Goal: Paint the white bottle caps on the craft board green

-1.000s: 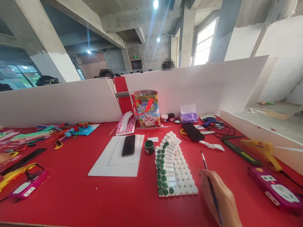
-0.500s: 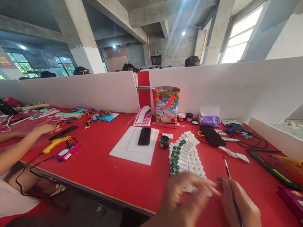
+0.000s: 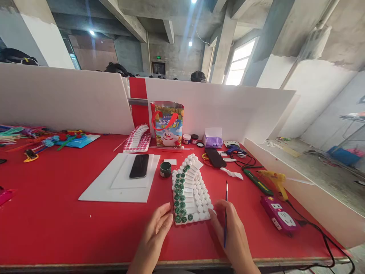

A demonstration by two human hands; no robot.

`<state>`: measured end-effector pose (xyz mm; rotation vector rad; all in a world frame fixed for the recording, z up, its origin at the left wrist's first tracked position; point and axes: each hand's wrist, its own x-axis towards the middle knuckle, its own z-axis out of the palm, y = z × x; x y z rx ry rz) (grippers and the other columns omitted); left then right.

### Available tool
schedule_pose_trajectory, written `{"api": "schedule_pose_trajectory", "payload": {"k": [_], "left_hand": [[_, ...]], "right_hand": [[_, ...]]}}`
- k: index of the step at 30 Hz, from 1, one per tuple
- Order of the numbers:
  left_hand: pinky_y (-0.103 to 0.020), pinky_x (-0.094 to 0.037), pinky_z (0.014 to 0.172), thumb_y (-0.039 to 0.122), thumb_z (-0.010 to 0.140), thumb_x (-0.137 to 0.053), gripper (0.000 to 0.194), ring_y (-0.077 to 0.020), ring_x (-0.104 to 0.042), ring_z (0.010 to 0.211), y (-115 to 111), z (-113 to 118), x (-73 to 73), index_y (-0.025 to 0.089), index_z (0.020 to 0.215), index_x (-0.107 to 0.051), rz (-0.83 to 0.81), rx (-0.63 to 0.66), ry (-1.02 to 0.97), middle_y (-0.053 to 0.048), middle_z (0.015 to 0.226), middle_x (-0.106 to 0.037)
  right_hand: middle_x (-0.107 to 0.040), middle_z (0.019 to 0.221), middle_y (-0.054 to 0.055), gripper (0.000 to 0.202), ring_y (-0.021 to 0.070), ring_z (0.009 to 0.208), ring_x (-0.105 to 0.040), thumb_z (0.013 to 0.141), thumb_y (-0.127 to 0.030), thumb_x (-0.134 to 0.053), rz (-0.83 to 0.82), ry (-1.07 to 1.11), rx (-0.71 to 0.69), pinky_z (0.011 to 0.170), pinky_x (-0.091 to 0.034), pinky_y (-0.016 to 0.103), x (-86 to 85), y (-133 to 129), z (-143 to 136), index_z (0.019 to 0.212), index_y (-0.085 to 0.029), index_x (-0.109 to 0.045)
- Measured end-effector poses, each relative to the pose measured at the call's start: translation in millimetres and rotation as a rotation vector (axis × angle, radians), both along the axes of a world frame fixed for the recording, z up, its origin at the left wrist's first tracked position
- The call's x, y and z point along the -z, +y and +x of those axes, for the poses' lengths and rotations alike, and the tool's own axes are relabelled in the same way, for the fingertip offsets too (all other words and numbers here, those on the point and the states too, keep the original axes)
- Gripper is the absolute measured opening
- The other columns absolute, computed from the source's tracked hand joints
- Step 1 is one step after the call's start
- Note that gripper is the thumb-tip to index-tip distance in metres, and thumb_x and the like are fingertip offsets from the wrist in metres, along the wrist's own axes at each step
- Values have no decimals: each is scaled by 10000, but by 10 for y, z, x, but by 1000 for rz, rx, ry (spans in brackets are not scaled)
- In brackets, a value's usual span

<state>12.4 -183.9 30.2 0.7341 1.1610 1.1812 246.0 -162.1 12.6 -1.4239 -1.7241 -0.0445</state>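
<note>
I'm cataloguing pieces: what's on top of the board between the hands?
Green discs, mostly at left, white discs, mostly at right, and a curved row of white strips between. Whatever they cover can't be seen.

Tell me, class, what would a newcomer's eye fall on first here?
Probably the studded board, with green rounds on its left and white on its right, between the left hand and the right hand, which holds a paintbrush. Next, likely the colourful bag, standing farther back by the white partition.
</note>
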Motion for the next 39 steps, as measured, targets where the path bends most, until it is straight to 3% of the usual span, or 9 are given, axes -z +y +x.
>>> {"api": "schedule_pose_trajectory", "payload": {"k": [2, 6, 11, 14, 19, 23, 26, 28, 39], "left_hand": [[-492, -530, 1095, 647, 751, -809, 705, -363, -663, 1256, 4, 85, -27, 163, 1246, -675, -35, 84, -85, -208, 1405, -648], [-450, -583, 971, 674, 800, -747, 613, -321, -727, 1097, -37, 206, -63, 151, 1120, -734, -95, 497, -136, -181, 1238, -727], [-387, -559, 995, 607, 749, -781, 520, -287, -714, 1096, 215, 61, -120, 177, 1036, -734, 82, 205, 216, -129, 1090, -773], [-412, -583, 919, 534, 737, -706, 589, -290, -735, 1003, 558, -65, -176, 157, 1187, -669, 107, 2, 365, -116, 994, -782], [-332, -567, 737, 234, 810, -507, 644, -228, -729, 710, 1051, -14, -175, 54, 1429, -493, 65, 126, 573, 1, 628, -683], [-281, -539, 661, 130, 812, -487, 593, -175, -707, 637, 1216, 118, -117, 75, 1401, -521, 37, 206, 698, -88, 917, -782], [-276, -543, 642, 157, 833, -511, 523, -124, -669, 609, 1207, 151, -91, 118, 1353, -548, 71, 189, 687, -164, 1377, -675], [-289, -551, 657, 196, 847, -522, 486, -101, -631, 564, 1161, 139, -75, 143, 1330, -550, 92, 200, 661, -157, 1482, -603], [-290, -480, 516, 572, 778, -592, 571, -77, -505, 475, 497, -33, 242, 191, 1203, -611, 127, 277, 506, -139, 1328, -678]], "right_hand": [[-729, 930, 87, 284, 224, 774, -741, 1020, -485, -530, 16, 19, 50, 674, -609, 333, 46, 15, 19, 1082, -212, -579], [-717, 1079, 144, 355, 280, 982, -728, 1023, -519, -500, 1, 166, 188, 818, -607, 414, 126, 39, 86, 1158, -200, -578], [-685, 1129, 147, 410, 285, 987, -712, 1002, -545, -535, -23, 229, 230, 830, -601, 440, 214, -78, 111, 1228, -203, -544], [-655, 1141, 148, 507, 304, 977, -703, 953, -593, -600, 4, 146, 215, 807, -608, 463, 280, -204, 65, 1270, -208, -513], [-630, 1102, 130, 481, 305, 925, -704, 948, -562, -625, -36, -3, 193, 786, -624, 496, 328, -280, 20, 1265, -227, -488], [-629, 1048, 117, 435, 313, 895, -712, 959, -525, -620, -49, -76, 190, 746, -633, 501, 299, -252, 36, 1255, -238, -481], [-625, 1040, 109, 373, 290, 875, -723, 990, -475, -581, -62, -17, 148, 730, -643, 467, 271, -235, 60, 1262, -241, -476], [-625, 1054, 107, 321, 268, 890, -733, 1007, -408, -555, -80, 54, 88, 753, -645, 432, 256, -217, 94, 1268, -239, -473], [-661, 1086, 107, 329, 229, 961, -717, 875, -173, -510, -250, 113, 6, 830, -614, 382, 216, 39, 683, 1200, -213, -475]]}}
